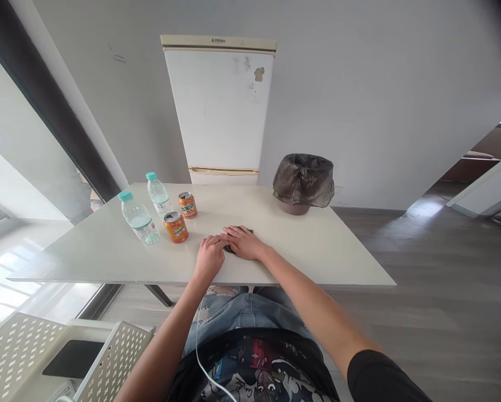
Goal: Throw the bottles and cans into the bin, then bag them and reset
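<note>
A small flat dark object (229,249) lies on the white table near its front edge, mostly covered by my hands, so its kind cannot be made out. My right hand (244,244) rests flat over it with fingers stretched to the left. My left hand (211,254) lies beside it, its fingers loosely bent and reaching right to touch the dark object and the right fingertips. Left of my hands stand two orange drink cans, the nearer can (176,228) and the farther can (187,205), both upright.
Two clear water bottles with teal caps, the nearer bottle (140,220) and the farther bottle (159,195), stand left of the cans. A brown bin (293,208) lined with a dark bag (303,181) stands at the back right. Beyond the table (317,251) is a white fridge (223,106).
</note>
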Motion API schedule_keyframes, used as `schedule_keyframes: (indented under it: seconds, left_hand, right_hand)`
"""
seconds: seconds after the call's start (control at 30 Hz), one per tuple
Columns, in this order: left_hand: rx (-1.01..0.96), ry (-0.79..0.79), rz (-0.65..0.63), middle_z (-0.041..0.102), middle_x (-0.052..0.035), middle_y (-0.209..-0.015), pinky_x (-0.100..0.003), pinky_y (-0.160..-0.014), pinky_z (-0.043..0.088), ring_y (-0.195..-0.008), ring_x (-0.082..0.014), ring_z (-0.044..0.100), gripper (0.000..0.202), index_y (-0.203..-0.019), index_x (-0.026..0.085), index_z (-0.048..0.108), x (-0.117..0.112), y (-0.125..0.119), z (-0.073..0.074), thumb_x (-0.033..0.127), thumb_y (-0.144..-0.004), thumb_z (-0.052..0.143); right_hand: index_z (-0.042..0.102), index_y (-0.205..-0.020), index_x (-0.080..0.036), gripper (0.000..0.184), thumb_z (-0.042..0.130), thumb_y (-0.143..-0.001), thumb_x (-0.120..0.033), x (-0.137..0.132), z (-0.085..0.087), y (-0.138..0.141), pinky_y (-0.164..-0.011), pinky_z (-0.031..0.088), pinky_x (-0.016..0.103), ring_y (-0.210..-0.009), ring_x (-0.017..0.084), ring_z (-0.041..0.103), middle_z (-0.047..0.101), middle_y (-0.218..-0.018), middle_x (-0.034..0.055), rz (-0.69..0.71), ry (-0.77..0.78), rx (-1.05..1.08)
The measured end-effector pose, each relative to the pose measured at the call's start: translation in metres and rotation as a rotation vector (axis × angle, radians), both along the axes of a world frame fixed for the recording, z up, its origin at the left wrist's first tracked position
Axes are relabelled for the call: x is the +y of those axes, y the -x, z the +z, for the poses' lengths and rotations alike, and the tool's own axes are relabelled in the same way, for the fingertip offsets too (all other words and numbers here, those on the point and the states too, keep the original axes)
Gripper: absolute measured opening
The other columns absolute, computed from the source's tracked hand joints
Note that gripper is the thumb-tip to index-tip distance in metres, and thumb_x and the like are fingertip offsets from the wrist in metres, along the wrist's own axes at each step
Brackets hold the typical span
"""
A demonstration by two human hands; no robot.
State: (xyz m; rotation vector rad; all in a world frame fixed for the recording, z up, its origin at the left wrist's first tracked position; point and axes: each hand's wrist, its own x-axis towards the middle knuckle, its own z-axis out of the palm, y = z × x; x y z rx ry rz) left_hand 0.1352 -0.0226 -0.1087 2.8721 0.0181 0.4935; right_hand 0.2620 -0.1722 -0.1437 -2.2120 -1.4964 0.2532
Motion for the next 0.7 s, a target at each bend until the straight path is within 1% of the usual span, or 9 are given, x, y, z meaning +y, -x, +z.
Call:
schedule_keyframes:
  seconds: [0.13,0.2,0.27,0.33,0.4,0.43,0.53,0.63,0.7]
  left_hand:
    - [0.074,-0.019,0.001,0.081,-0.0079,-0.106,-0.044,-0.094,0.047,-0.102,-0.0278,0.069,0.042,-0.097,0.021,0.081,-0.001,-0.002,0.000,0.000,-0.086,0.047]
    - [0.099,-0.023,0.020,0.081,-0.0081,-0.105,-0.045,-0.094,0.047,-0.100,-0.0280,0.070,0.041,-0.095,0.020,0.081,-0.001,-0.002,0.001,0.000,-0.085,0.047]
    - [0.107,-0.016,0.023,0.081,-0.0073,-0.106,-0.045,-0.094,0.047,-0.099,-0.0280,0.070,0.041,-0.093,0.020,0.081,-0.002,-0.002,0.002,0.000,-0.085,0.047]
    - [0.089,0.003,0.011,0.081,-0.0058,-0.106,-0.045,-0.094,0.046,-0.098,-0.0275,0.070,0.041,-0.093,0.021,0.081,-0.002,-0.002,0.002,0.000,-0.085,0.047]
    - [0.037,0.030,0.003,0.081,-0.0048,-0.106,-0.043,-0.093,0.046,-0.098,-0.0264,0.069,0.042,-0.093,0.022,0.080,-0.002,0.000,0.002,-0.001,-0.087,0.046]
    - [0.004,0.044,0.003,0.081,-0.0045,-0.106,-0.042,-0.092,0.045,-0.098,-0.0257,0.069,0.042,-0.094,0.022,0.080,-0.001,0.000,0.002,-0.001,-0.088,0.045]
    - [-0.085,0.068,0.016,0.080,-0.0047,-0.107,-0.040,-0.090,0.045,-0.097,-0.0242,0.068,0.043,-0.096,0.022,0.078,-0.001,0.002,0.003,-0.002,-0.088,0.044]
    - [-0.116,0.075,0.026,0.079,-0.0050,-0.106,-0.040,-0.089,0.043,-0.097,-0.0239,0.067,0.041,-0.095,0.022,0.077,0.000,0.003,0.003,-0.002,-0.087,0.045]
    - [-0.123,0.083,0.020,0.078,-0.0050,-0.105,-0.040,-0.089,0.043,-0.098,-0.0237,0.067,0.039,-0.094,0.022,0.076,0.001,0.003,0.001,-0.002,-0.088,0.045]
  right_hand:
    - [0.037,-0.167,-0.034,0.056,0.022,-0.113,-0.043,-0.004,0.006,-0.002,-0.132,-0.003,0.063,-0.165,0.026,0.018,0.025,-0.176,0.0002,-0.008,-0.115,0.132]
    - [0.043,-0.163,-0.034,0.054,0.026,-0.112,-0.037,-0.008,0.012,-0.009,-0.131,-0.008,0.062,-0.163,0.024,0.024,0.034,-0.173,-0.0007,-0.141,-0.266,0.169]
    - [0.052,-0.156,-0.031,0.051,0.033,-0.109,-0.030,-0.012,0.018,-0.019,-0.134,0.004,0.054,-0.158,0.022,0.035,0.046,-0.167,0.0008,-0.381,-0.363,0.213]
    - [0.060,-0.147,-0.025,0.047,0.042,-0.104,-0.025,-0.016,0.021,-0.029,-0.129,0.027,0.046,-0.148,0.024,0.047,0.059,-0.156,0.0065,-0.588,-0.348,0.276]
    - [0.068,-0.135,-0.020,0.039,0.057,-0.098,-0.027,-0.017,0.020,-0.037,-0.113,0.046,0.042,-0.131,0.028,0.061,0.071,-0.135,0.0125,-0.658,-0.263,0.353]
    - [0.072,-0.127,-0.019,0.036,0.065,-0.093,-0.029,-0.017,0.018,-0.039,-0.104,0.051,0.041,-0.120,0.030,0.066,0.075,-0.124,0.0134,-0.656,-0.221,0.388]
    - [0.075,-0.098,-0.021,0.024,0.083,-0.078,-0.030,-0.014,0.013,-0.038,-0.086,0.053,0.036,-0.100,0.027,0.070,0.076,-0.105,0.0091,-0.644,-0.143,0.464]
    - [0.068,-0.078,-0.022,0.015,0.082,-0.072,-0.023,-0.012,0.010,-0.033,-0.080,0.049,0.031,-0.099,0.024,0.067,0.074,-0.100,0.0055,-0.642,-0.153,0.490]
    - [0.062,-0.074,-0.022,0.017,0.079,-0.072,-0.020,-0.015,0.008,-0.030,-0.075,0.047,0.029,-0.090,0.021,0.067,0.073,-0.092,0.0027,-0.641,-0.180,0.527]
